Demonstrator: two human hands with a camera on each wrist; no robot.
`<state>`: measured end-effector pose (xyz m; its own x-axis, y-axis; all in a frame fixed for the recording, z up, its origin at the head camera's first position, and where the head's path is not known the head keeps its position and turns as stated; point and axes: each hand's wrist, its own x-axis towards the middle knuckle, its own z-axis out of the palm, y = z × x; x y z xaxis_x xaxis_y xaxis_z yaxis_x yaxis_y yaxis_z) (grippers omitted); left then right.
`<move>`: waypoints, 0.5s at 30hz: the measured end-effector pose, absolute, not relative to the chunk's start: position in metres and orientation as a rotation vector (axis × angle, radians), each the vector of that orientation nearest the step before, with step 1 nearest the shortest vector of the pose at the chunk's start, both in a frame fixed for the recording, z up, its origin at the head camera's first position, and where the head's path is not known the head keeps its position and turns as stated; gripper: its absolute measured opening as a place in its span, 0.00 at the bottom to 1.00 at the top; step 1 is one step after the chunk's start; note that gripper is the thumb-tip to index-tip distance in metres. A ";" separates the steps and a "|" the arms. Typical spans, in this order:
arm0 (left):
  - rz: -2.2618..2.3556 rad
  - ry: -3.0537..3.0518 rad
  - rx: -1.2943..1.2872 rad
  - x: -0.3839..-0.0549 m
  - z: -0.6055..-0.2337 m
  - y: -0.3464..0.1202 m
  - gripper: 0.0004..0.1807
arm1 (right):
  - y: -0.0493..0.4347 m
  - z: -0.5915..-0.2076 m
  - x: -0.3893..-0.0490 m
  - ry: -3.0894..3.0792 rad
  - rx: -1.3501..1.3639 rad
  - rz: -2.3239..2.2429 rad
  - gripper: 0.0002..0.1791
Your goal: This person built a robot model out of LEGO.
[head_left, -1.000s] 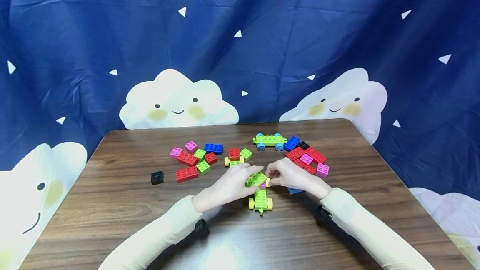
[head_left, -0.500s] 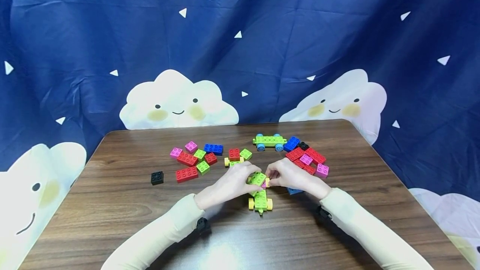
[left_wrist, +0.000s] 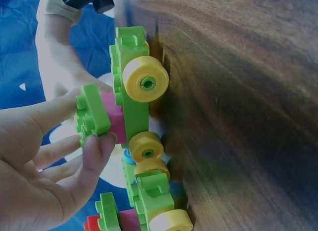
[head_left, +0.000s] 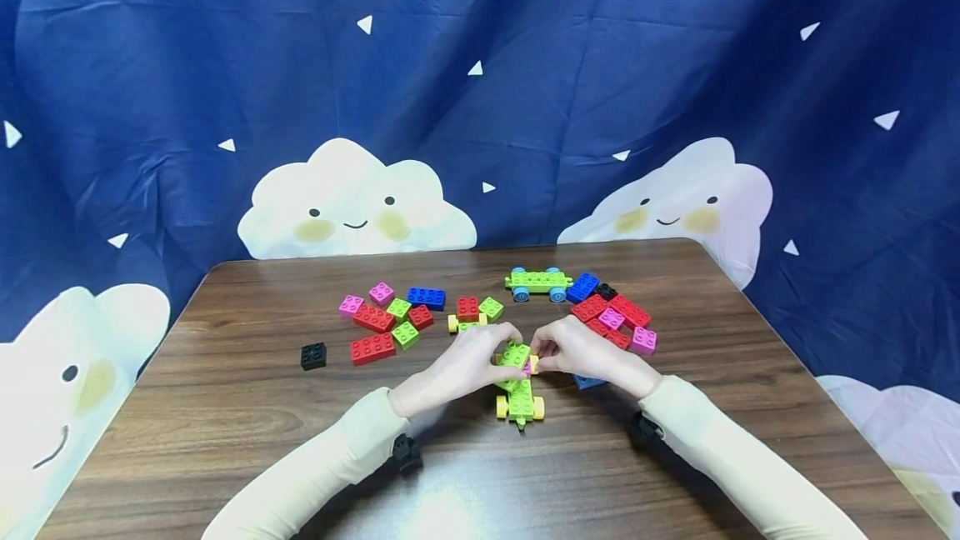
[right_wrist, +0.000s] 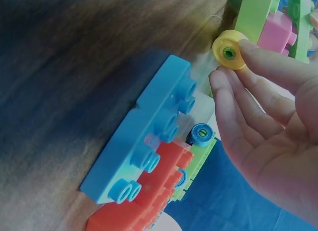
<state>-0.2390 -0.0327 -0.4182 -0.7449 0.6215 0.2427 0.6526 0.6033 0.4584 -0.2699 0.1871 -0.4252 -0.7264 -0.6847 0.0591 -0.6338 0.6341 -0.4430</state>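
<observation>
My left hand [head_left: 465, 363] grips a green brick [head_left: 515, 355] between thumb and fingers. The brick lies over a pink brick [left_wrist: 114, 117] on a green car base [head_left: 521, 402] with yellow wheels. In the left wrist view, the green brick stands tilted against the pink one, with a wedge-shaped gap at one end. My right hand [head_left: 581, 350] is on the car's far right side, where thumb and fingertips pinch a yellow wheel [right_wrist: 228, 50]. Part of the car is hidden behind the left hand in the head view.
Behind the left hand stands a second yellow-wheeled car with a red brick [head_left: 467, 308]. A green base with blue wheels [head_left: 538, 282] is at the back. Loose bricks lie left and right, including a black brick [head_left: 313, 356] and a blue brick [right_wrist: 144, 131] near the right hand.
My left hand has turned the green brick to lie more in line with the car base, its fingers drawing back and bending more. The right hand has stayed at the wheel.
</observation>
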 end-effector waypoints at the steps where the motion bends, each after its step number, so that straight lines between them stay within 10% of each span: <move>1: -0.825 -2.757 -1.098 -0.239 -0.418 -0.033 0.22 | 0.187 -0.425 -0.270 2.735 -1.109 -0.675 0.04; 15: -0.824 -2.765 -1.118 -0.237 -0.415 -0.033 0.20 | 0.188 -0.426 -0.270 2.728 -1.095 -0.686 0.04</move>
<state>-0.2371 -0.0329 -0.4149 -0.7378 0.6331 0.2343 0.6581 0.5973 0.4584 -0.2699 0.1877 -0.4260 -0.7304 -0.6809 0.0536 -0.6253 0.6351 -0.4535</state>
